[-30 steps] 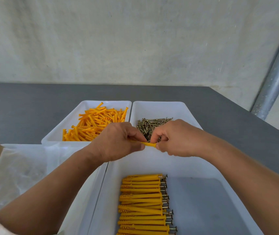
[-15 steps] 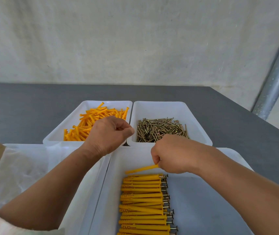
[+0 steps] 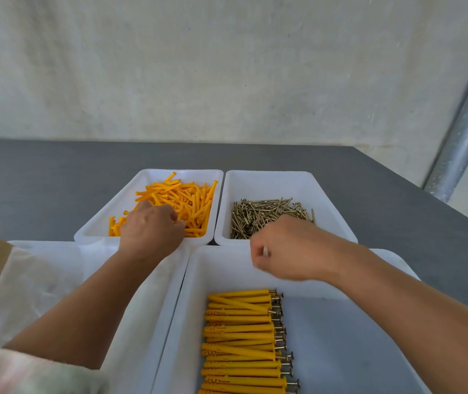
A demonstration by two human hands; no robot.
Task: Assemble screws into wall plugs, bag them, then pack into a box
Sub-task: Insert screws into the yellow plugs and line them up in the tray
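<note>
Left hand (image 3: 151, 231) in plug tray (image 3: 99, 227); right hand (image 3: 286, 248) over rim (image 3: 231, 242).

"Where are the loose parts?"
"Orange wall plugs (image 3: 190, 204) lie heaped in the far-left tray (image 3: 100, 226); brassy screws (image 3: 267, 216) are piled in the far-right tray (image 3: 329, 203)."
"And the finished ones?"
"The assembled plugs (image 3: 238, 335) are stacked side by side along the left of the near-right tray (image 3: 349, 342); their screw heads point right."

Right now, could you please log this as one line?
left hand among plugs | right hand near screws | assembled row in front tray
</note>
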